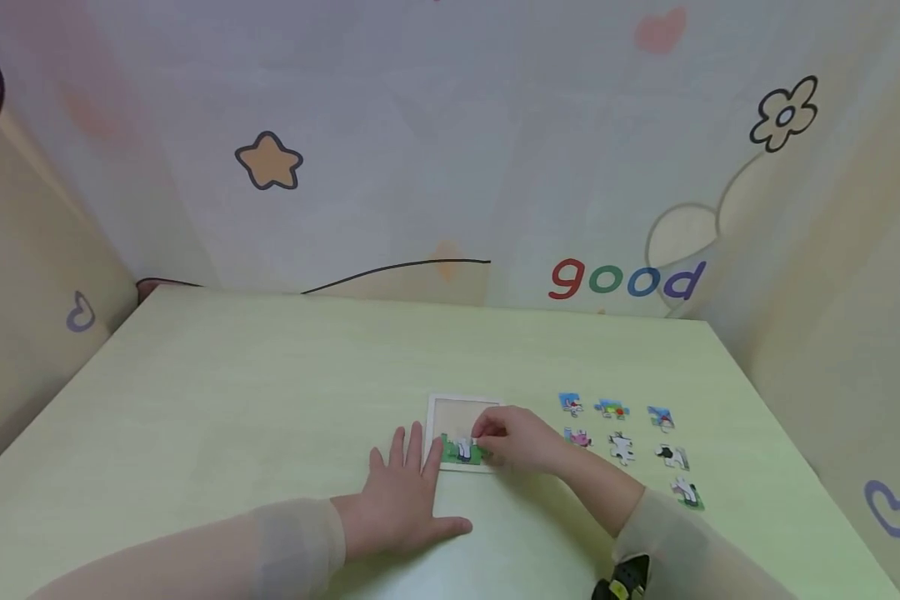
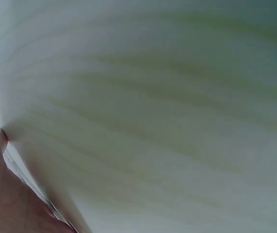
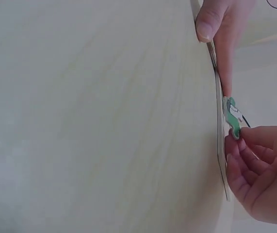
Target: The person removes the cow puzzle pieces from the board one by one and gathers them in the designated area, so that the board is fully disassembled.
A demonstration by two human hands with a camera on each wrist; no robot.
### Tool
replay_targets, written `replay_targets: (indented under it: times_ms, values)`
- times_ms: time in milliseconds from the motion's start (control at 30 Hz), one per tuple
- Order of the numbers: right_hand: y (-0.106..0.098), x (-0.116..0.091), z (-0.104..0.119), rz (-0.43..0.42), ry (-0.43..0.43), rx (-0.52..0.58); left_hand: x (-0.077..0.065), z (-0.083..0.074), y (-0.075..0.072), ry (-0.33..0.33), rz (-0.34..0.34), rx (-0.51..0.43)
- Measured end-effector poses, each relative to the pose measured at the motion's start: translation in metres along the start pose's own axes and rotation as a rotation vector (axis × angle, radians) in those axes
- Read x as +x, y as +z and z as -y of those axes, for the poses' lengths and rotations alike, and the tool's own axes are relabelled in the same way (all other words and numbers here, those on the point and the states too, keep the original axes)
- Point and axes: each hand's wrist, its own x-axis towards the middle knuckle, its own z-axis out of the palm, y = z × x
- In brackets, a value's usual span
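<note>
My right hand (image 1: 521, 437) reaches over a small white-framed puzzle tray (image 1: 465, 397), thumb and fingertips together. In the right wrist view, that hand (image 3: 262, 170) pinches the green edge of a jigsaw piece (image 3: 234, 119), which stands slightly tilted above the tray. Green picture pieces (image 1: 461, 451) show along the tray's lower part; its upper part is bare. My left hand (image 1: 405, 496) lies with spread fingers on the table, its index finger along the tray's left edge. Only part of the left hand (image 2: 9, 194) shows in the left wrist view.
To the right of the tray, several loose jigsaw pieces lie in rough rows, among them a pink one (image 1: 579, 437), a white one (image 1: 621, 448) and a black-and-white one (image 1: 672, 456). The pale table (image 1: 232, 400) meets a printed cloth backdrop (image 1: 420, 167) behind.
</note>
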Motion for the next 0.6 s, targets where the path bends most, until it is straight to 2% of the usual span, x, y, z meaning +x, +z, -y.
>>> replay_targets:
  times_ms: [100, 333, 600]
  values:
    - [-0.005, -0.004, -0.007, -0.012, 0.014, 0.051, -0.001, 0.000, 0.000, -0.023, 0.008, -0.015]
    - [-0.029, -0.024, -0.029, -0.023, 0.100, 0.192, -0.002, -0.001, 0.000, -0.030, 0.023, -0.059]
    - [-0.053, -0.050, -0.050, -0.016, 0.093, 0.244, -0.005, -0.001, -0.003, -0.053, 0.013, -0.094]
